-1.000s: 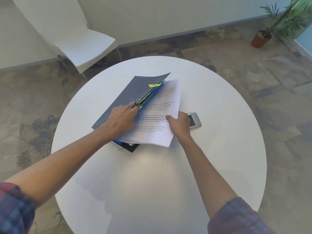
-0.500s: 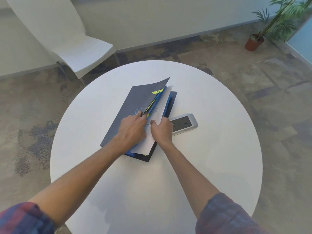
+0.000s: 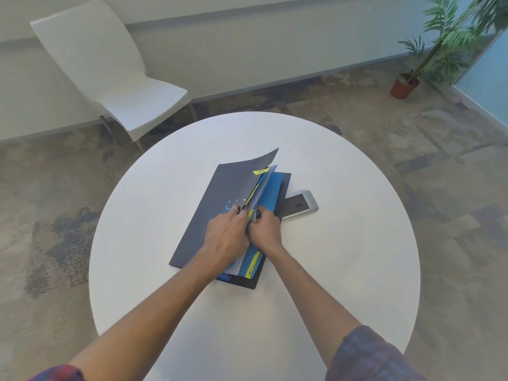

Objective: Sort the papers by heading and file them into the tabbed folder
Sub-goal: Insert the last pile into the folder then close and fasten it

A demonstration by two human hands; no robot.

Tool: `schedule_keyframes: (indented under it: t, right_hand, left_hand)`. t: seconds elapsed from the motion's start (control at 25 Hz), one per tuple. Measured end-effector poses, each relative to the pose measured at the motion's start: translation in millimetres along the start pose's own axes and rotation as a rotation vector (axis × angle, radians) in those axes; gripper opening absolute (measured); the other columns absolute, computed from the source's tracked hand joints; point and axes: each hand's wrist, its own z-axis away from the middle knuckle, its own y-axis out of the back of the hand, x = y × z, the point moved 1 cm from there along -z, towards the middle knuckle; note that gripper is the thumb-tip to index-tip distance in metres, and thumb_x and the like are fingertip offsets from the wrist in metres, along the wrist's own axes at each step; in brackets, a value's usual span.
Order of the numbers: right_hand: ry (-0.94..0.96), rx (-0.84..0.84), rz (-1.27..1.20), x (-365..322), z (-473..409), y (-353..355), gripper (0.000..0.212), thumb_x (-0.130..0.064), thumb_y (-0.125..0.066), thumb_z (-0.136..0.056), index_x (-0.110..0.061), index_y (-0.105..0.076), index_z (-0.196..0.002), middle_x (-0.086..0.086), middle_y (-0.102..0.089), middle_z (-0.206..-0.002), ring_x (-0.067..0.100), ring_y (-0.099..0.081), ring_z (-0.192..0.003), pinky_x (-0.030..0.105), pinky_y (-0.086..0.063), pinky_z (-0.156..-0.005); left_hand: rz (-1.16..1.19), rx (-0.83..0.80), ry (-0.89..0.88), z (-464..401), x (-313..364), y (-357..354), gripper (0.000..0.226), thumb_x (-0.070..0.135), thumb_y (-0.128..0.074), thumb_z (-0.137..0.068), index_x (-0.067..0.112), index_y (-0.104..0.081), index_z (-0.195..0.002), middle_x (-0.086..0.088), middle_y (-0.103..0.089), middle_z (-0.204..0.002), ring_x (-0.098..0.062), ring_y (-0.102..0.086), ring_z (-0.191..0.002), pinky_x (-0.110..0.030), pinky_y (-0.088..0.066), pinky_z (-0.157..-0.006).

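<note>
Tabbed folder (image 3: 220, 204) lies mid round white table (image 3: 343, 270), dark cover lifted by left hand (image 3: 226, 237) pinching its edge so dividers stay spread, while right hand (image 3: 265, 229), fingers curled on the grey sheet (image 3: 259, 193), seats it behind the yellow tab (image 3: 260, 171).

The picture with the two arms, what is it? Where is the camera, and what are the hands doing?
The camera sits on a person's head and looks down, so you see their own two arms. They stand at a round white table. On it lies a dark folder with blue dividers and little yellow tabs. The left hand lifts the cover open. The right hand pushes into the pages beside it; whether it holds a sheet is hidden. Next to the folder lies a phone. Behind the table are a white chair and a plant.
</note>
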Motion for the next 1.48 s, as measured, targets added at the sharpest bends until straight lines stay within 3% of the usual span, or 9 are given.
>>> schedule_keyframes:
  t: [0.2,0.32,0.48,0.72,1.0,1.16,1.28,1.36,1.48]
  right_hand:
    - [-0.001,0.013,0.128,31,31,3,0.018,-0.029,-0.059,-0.09,-0.015,-0.063,-0.101,0.004,-0.071,-0.095,0.03,-0.066,-0.096,0.035,-0.05,-0.075]
    - [0.069,0.126,0.355,61,57,14,0.033,-0.033,-0.055,-0.091,-0.021,-0.057,-0.121,0.005,-0.073,-0.1,0.028,-0.069,-0.09,0.035,-0.054,-0.073]
    - [0.192,0.059,0.642,90,80,19,0.047,-0.039,-0.06,-0.091,-0.024,-0.047,-0.134,0.004,-0.064,-0.11,0.029,-0.067,-0.091,0.037,-0.053,-0.072]
    - [0.218,0.024,0.756,115,93,14,0.031,-0.034,-0.06,-0.096,-0.019,-0.056,-0.123,0.008,-0.05,-0.119,0.028,-0.063,-0.09,0.034,-0.048,-0.067]
    - [0.263,-0.008,0.663,133,99,19,0.03,-0.034,-0.054,-0.098,-0.015,-0.054,-0.12,0.008,-0.055,-0.115,0.031,-0.065,-0.085,0.039,-0.055,-0.071]
    - [0.15,0.157,0.332,146,104,24,0.024,-0.019,-0.052,-0.096,-0.008,-0.062,-0.115,0.009,-0.067,-0.108,0.032,-0.066,-0.089,0.035,-0.049,-0.074]
    - [0.002,0.226,0.073,154,110,30,0.022,-0.015,-0.055,-0.095,-0.009,-0.069,-0.11,0.008,-0.074,-0.099,0.028,-0.069,-0.09,0.032,-0.05,-0.077]
    - [-0.074,0.221,-0.063,157,113,33,0.018,-0.014,-0.057,-0.093,-0.013,-0.072,-0.102,0.006,-0.076,-0.088,0.025,-0.072,-0.086,0.033,-0.053,-0.078]
    - [-0.1,0.219,-0.155,160,117,35,0.012,-0.013,-0.061,-0.091,-0.017,-0.073,-0.09,-0.003,-0.073,-0.073,0.002,-0.071,-0.069,0.031,-0.053,-0.069]
  left_hand:
    - [-0.001,-0.09,0.042,34,16,-12,0.038,0.019,-0.053,-0.092,0.012,-0.049,-0.13,-0.006,-0.054,-0.125,-0.03,-0.066,-0.098,-0.032,-0.039,-0.064]
    - [-0.044,-0.177,0.058,53,25,-22,0.048,0.009,-0.055,-0.091,0.01,-0.044,-0.137,-0.012,-0.044,-0.142,-0.032,-0.064,-0.106,-0.032,-0.042,-0.067]
    - [-0.042,-0.231,0.055,79,42,-32,0.049,0.009,-0.056,-0.092,0.008,-0.043,-0.14,-0.014,-0.04,-0.149,-0.032,-0.064,-0.109,-0.034,-0.052,-0.077]
    - [-0.002,-0.227,0.035,110,55,-39,0.048,0.008,-0.058,-0.092,0.009,-0.045,-0.139,-0.014,-0.039,-0.149,-0.031,-0.063,-0.108,-0.035,-0.054,-0.08]
    - [-0.007,-0.207,0.033,129,57,-46,0.048,0.009,-0.057,-0.092,0.01,-0.045,-0.138,-0.013,-0.041,-0.148,-0.031,-0.065,-0.103,-0.036,-0.058,-0.078]
    - [-0.127,-0.229,0.004,128,70,-55,0.044,0.005,-0.058,-0.09,0.007,-0.05,-0.133,-0.02,-0.038,-0.149,-0.032,-0.067,-0.101,-0.033,-0.05,-0.071]
    - [-0.199,-0.269,-0.027,127,84,-69,0.045,0.007,-0.058,-0.09,0.003,-0.049,-0.133,-0.031,-0.034,-0.149,-0.036,-0.062,-0.114,-0.036,-0.051,-0.083]
    - [-0.198,-0.314,-0.025,126,92,-80,0.054,0.013,-0.056,-0.09,0.007,-0.04,-0.141,-0.035,-0.021,-0.155,-0.043,-0.056,-0.118,-0.039,-0.051,-0.088]
    - [-0.151,-0.414,-0.004,130,97,-95,0.08,0.027,-0.057,-0.091,0.028,-0.012,-0.157,-0.031,-0.004,-0.16,-0.05,-0.051,-0.116,-0.04,-0.055,-0.083]
